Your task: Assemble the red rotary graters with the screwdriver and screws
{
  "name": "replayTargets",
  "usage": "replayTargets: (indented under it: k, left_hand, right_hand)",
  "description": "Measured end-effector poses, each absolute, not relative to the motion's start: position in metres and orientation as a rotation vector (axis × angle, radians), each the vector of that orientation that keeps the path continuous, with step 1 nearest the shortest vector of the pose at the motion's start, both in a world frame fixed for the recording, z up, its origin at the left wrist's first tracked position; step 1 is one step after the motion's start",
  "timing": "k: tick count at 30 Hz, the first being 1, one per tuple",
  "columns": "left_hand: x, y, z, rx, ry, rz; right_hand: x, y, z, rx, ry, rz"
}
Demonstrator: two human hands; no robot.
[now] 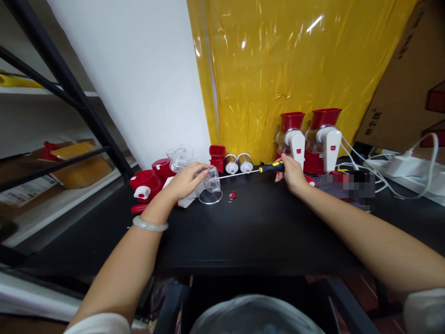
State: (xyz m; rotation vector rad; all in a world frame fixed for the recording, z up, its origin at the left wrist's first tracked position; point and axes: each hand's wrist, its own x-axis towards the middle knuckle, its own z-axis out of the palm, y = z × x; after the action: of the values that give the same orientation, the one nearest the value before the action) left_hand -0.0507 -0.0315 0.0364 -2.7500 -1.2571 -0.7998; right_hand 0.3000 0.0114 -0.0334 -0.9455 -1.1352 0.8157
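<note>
My left hand (186,181) is closed over a clear plastic housing (211,186) lying on its side on the black table (250,227). A white part sits under that hand. My right hand (291,172) grips the black and yellow handle of a long screwdriver (257,171). Its thin metal shaft runs left and its tip goes into the mouth of the clear housing. A small red piece (232,195) lies on the table just right of the housing.
Red and white appliance parts (146,184) lie left of my hand. A red cup (217,157) and two metal drums (238,163) stand behind. Two assembled red and white units (314,139) stand before yellow plastic sheeting. White cables and a power strip (403,169) lie right.
</note>
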Motion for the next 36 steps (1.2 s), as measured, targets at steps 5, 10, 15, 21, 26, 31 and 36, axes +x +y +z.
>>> replayTargets:
  k: [5, 10, 15, 21, 26, 31, 36]
  left_hand:
    - [-0.0494, -0.032, 0.0366, -2.755, -1.261, -0.809]
    - [-0.0486, -0.0334, 0.037, -2.753, -1.265, -0.813]
    - [-0.0469, -0.0356, 0.0382, -2.748, -1.264, -0.81]
    - [-0.0474, -0.0349, 0.0374, -2.745, -1.266, -0.808]
    - [-0.0467, -0.0355, 0.0373, -2.741, -1.272, -0.811]
    - [-0.0463, -0.0355, 0.0371, -2.739, -1.265, -0.814]
    - [-0.0471, -0.0343, 0.0364, -2.744, -1.252, -0.822]
  right_hand:
    - [0.2983, 0.0095, -0.0318, -0.931, -1.045, 0.9]
    - [0.2978, 0.0082, -0.0287, -0.912, -1.038, 0.915]
    - [0.2987, 0.0085, -0.0283, -0.93, -1.082, 0.886]
    - [0.3012, 0.007, -0.0318, -0.987, -1.154, 0.765]
    - [0.3012, 0.0029, -0.0274, -0.978, -1.155, 0.749]
    - [0.2983, 0.0032, -0.0246, -0.958, -1.11, 0.784]
    - [0.2978, 0.0051, -0.0257, -0.947, -1.107, 0.831]
